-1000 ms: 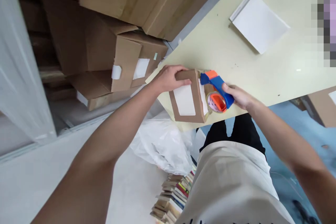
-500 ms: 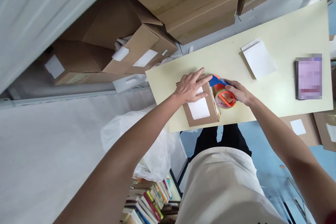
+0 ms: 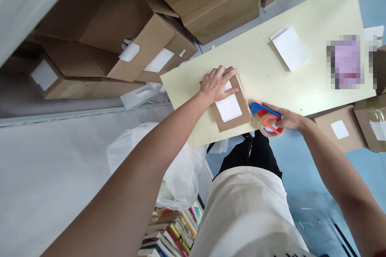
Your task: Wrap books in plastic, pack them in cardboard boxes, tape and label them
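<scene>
My left hand (image 3: 217, 84) lies over the upper part of a small brown cardboard box (image 3: 243, 108), its fingers bent toward the far edge and its thumb across the white label (image 3: 228, 106). The hand holds the box against the cream table. At the box's right side, my right hand (image 3: 288, 118) grips a tape dispenser (image 3: 268, 119) with blue and orange parts and a roll of tape. The dispenser's blue head is close to the lower right edge of the box; whether it touches cannot be made out. It hangs partly over the table's front edge.
A stack of white paper (image 3: 291, 50) and a pixelated purple item (image 3: 347, 62) rest on the cream table (image 3: 322, 20). Large cartons (image 3: 220, 8) stand behind it. A white plastic bag (image 3: 181, 176) and several books (image 3: 175, 233) are below, at left.
My right hand has brought the tape dispenser nearer the table's front edge, toward my body. The left hand's spread fingers have drawn together and bent over the box. The whole view has shifted slightly.
</scene>
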### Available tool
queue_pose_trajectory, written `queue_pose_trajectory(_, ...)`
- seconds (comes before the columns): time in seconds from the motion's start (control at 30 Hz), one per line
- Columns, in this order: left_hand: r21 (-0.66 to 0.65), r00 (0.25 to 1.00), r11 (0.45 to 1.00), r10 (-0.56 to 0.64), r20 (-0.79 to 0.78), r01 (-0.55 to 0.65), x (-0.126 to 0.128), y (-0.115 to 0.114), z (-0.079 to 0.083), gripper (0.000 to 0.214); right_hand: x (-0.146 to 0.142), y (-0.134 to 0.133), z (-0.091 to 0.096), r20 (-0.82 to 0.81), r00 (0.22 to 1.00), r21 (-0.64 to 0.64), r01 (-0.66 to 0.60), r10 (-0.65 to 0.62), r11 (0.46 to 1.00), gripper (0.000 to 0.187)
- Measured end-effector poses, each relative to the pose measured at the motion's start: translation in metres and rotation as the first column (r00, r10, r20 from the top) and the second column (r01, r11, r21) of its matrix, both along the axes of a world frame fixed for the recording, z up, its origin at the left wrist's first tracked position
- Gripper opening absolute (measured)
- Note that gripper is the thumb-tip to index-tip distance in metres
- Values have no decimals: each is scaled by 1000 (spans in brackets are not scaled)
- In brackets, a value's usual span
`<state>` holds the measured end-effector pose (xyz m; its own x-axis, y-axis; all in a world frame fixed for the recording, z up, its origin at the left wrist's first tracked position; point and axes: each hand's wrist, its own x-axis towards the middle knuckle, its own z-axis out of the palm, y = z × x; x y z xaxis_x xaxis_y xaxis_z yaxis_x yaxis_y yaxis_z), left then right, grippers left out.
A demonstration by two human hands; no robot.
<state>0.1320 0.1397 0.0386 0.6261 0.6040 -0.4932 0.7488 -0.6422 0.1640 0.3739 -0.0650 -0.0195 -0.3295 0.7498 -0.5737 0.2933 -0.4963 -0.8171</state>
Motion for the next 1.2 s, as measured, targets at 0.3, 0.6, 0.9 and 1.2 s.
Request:
queue_pose_trajectory(0.3, 91, 939, 936, 343, -12, -341, -16, -17, -1, 70, -56, -51, -3, -84, 909, -182, 389, -409, 903, 98)
queue_pose_trajectory(0.6, 150, 906, 894, 410, 110, -423, -20, 8, -1, 85, 6, 162, 5, 11, 970, 5, 242, -242, 970, 80)
queue_pose_trajectory(0.9, 93, 942, 939, 334, -29, -330, 6, 18, 1, 90, 12, 126, -4, -24, 997, 2, 77, -77, 997, 89)
queue_pose_trajectory(1.2, 102, 889, 883, 456, 39, -457, 13, 13, -1, 82, -56, 6, -9, -7, 935, 22, 354, -353, 935, 92)
